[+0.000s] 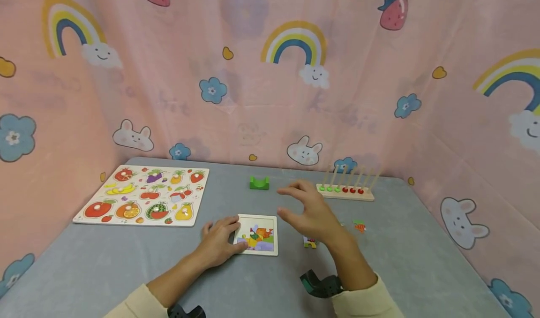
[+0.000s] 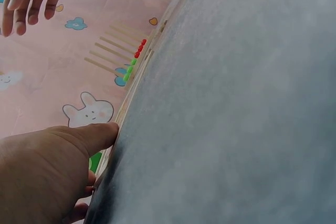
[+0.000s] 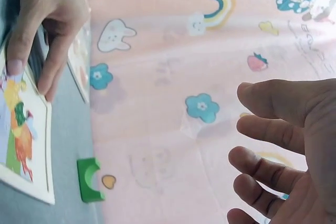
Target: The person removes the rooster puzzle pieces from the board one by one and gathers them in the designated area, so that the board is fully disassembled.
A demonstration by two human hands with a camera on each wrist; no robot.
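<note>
A small wooden jigsaw puzzle (image 1: 261,239) in a pale square frame lies on the table, partly filled with colourful pieces. My left hand (image 1: 219,242) holds its left side, thumb near the lower corner and fingers at the upper edge. In the right wrist view the puzzle (image 3: 11,174) shows under that hand (image 3: 52,17). My right hand (image 1: 314,212) hovers to the right of the frame, its fingers spread and gently bent, with nothing in them. Beneath it, a loose puzzle piece (image 1: 310,243) is partly hidden by the wrist. Another orange piece (image 1: 360,226) lies farther right.
A fruit peg board (image 1: 139,219) lies at the back left. Behind the puzzle stands a green arched block (image 1: 259,183). At the back right is a wooden peg rack (image 1: 346,195) with green and red beads. A patterned pink curtain (image 1: 253,111) surrounds the grey table (image 1: 236,290).
</note>
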